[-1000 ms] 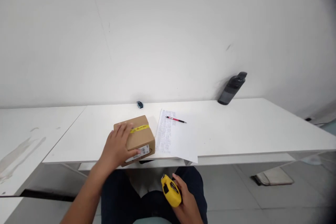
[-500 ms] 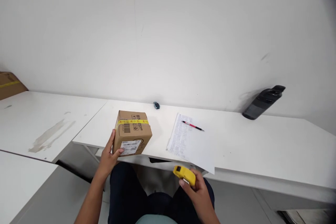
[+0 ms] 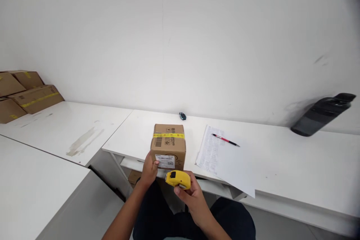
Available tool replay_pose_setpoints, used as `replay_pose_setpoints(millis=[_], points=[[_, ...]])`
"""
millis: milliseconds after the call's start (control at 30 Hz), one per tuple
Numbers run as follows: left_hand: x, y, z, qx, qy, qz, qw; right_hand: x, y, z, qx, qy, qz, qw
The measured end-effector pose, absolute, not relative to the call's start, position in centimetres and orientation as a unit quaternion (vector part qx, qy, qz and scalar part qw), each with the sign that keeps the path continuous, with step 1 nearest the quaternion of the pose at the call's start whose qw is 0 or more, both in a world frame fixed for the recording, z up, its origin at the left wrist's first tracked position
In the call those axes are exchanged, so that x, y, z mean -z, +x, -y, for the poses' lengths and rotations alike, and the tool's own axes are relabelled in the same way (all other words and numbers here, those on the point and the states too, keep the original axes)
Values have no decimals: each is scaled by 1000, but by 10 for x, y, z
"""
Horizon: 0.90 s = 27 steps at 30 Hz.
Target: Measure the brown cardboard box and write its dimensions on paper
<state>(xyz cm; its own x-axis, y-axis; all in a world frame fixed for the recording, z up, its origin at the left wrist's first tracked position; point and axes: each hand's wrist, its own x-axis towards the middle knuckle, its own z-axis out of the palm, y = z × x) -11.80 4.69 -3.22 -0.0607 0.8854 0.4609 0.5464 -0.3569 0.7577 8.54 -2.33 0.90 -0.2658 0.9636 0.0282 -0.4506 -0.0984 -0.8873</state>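
A cardboard box (image 3: 168,143) with yellow tape across its top and a white label on its front sits at the near edge of the white desk. My left hand (image 3: 149,168) grips its lower left corner, thumb on the front face beside the label. In my right hand (image 3: 192,191) is a yellow tape measure (image 3: 178,179), held just in front of the box's lower front. Its blade does not show drawn out. The fingers behind the tape measure are partly hidden.
Right of the box lie written paper sheets (image 3: 225,165) with a red and black pen (image 3: 225,140) on top. A small dark key fob (image 3: 182,116) rests by the wall. A black bottle (image 3: 320,116) stands far right; several taped boxes (image 3: 39,99) are stacked far left.
The view has swung left, bringing more stacked boxes into sight. My right hand has brought the tape measure leftward, close to the box. The left hand keeps its hold on the box.
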Motion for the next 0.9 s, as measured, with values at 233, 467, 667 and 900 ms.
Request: replay_pose_setpoints(millis=[233, 467, 667, 900], points=[[8, -75, -43, -524, 605, -594, 79, -16, 130, 20, -611, -355, 433, 560], [-49, -40, 14, -414, 635, -462, 460, -33, 158, 15, -540, -354, 593, 481], [-70, -32, 15, -346, 574, -391, 631, -34, 151, 15, -599, -293, 588, 458], [-86, -82, -16, -512, 492, -477, 518, -8, 210, -7, -525, -374, 517, 563]])
